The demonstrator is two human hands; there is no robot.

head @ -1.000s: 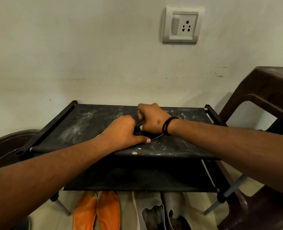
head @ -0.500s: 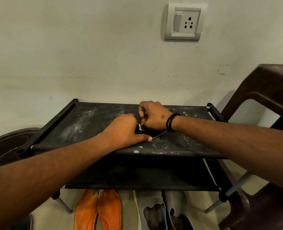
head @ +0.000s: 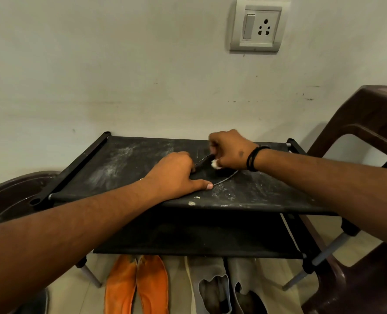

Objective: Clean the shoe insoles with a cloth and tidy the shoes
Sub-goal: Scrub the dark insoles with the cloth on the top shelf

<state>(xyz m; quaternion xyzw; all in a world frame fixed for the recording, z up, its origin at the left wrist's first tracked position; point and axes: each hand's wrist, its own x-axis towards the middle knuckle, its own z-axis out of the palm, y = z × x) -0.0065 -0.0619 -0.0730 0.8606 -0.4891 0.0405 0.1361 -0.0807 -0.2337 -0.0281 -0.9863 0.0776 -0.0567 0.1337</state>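
Person, head view: two bare forearms, no sleeves visible. Right wrist bore a black band (head: 253,158) of several thin cords, wound side by side. Right hand (head: 231,150) showed one small dark round mark on its back. Left hand (head: 176,175) and left wrist carried nothing visible; thumbnail short, pale.

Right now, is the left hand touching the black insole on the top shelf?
Touching. The head view shows the left hand lying flat on the black insole, its thumb at the pale edge, pinning it to the top shelf.
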